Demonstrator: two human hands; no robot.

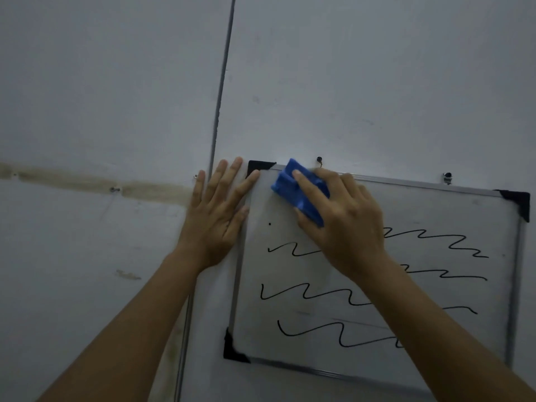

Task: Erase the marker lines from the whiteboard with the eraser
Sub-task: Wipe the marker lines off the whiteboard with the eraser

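Note:
A small whiteboard (pixel 435 207) with a metal frame and black corner caps hangs on the wall at the lower right. Several black wavy marker lines (pixel 304 294) run across it, partly hidden by my right forearm. A small black dot sits near its upper left. My right hand (pixel 345 216) grips a blue eraser (pixel 298 192) and presses it flat against the board's upper left area, just under the top frame. My left hand (pixel 216 216) lies flat with spread fingers on the wall, its fingertips touching the board's left edge and top-left corner cap.
A thin grey pipe (pixel 222 82) runs down the wall just left of the board. Two screws (pixel 448 177) hold the board's top edge. A brownish stained strip (pixel 95 184) with a screw crosses the wall on the left.

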